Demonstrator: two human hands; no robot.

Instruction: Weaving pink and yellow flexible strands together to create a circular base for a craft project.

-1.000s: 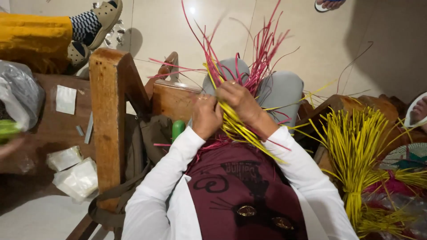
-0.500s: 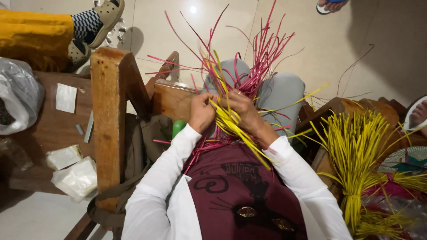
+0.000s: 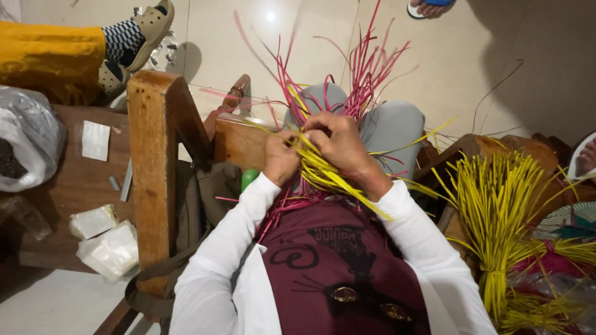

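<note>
Fingers of the right hand (image 3: pixel 338 141) were curled and pressed together over a flat bunch of yellow strips (image 3: pixel 329 177), pinching them near the top. The left hand (image 3: pixel 280 158) was closed into a loose fist just beside it, knuckles up; its fingertips were hidden, so what they pinched could not be told, though yellow strips crossed under them. Both hands sat close together, nearly touching, over the lap.

The yellow strips ran down and to the right from the grip, across the dark red apron (image 3: pixel 341 273). Pink strips (image 3: pixel 366 74) fanned upward from behind the hands, standing loose and spread; more pink ends hung below the left wrist. White sleeves (image 3: pixel 230 248) covered both forearms. Grey-clad knees (image 3: pixel 391 127) showed beyond the hands.

To the right, well apart, a tied bundle of yellow strips (image 3: pixel 496 217) lay with its ends splayed. To the left stood a wooden post (image 3: pixel 152 167), with a wooden bench (image 3: pixel 68 186) carrying small plastic packets (image 3: pixel 112 251). Another person's sandalled foot (image 3: pixel 149 28) rested at upper left.
</note>
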